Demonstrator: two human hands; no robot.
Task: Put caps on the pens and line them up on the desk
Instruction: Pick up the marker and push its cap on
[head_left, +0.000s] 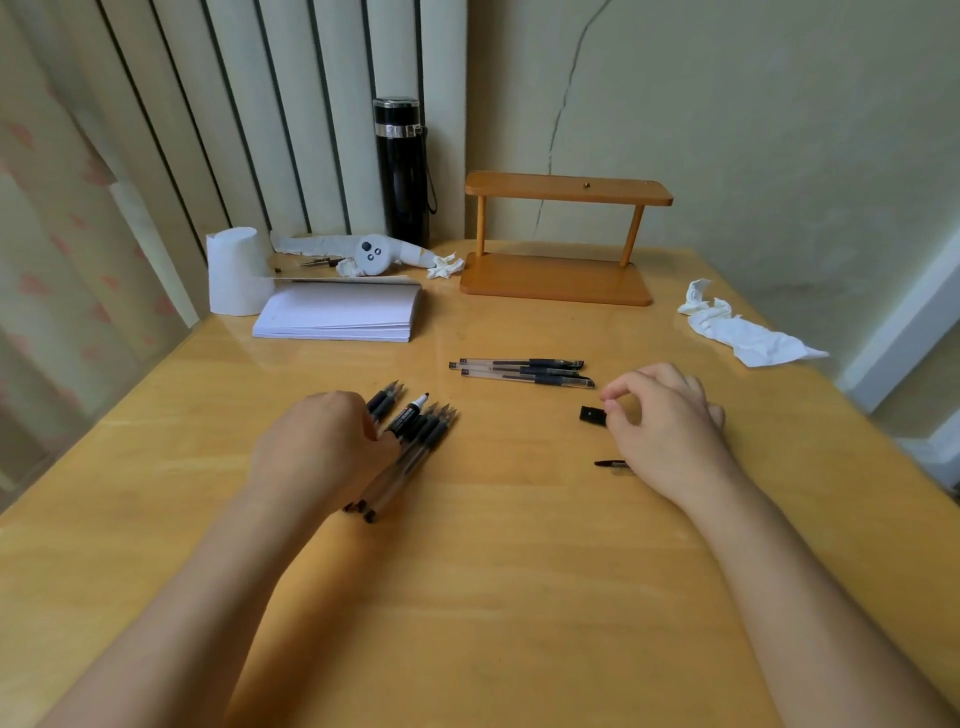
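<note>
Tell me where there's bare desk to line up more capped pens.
Bare desk lies between the forearms, nearer than both hands. Another free strip runs between the capped pens and the wooden shelf. It is crowded around the left hand with the uncapped pens, and by the right hand near the loose caps.

Nothing readable from here: the marker (410, 415) has a red-and-white label, but its print is too small and blurred to read.
</note>
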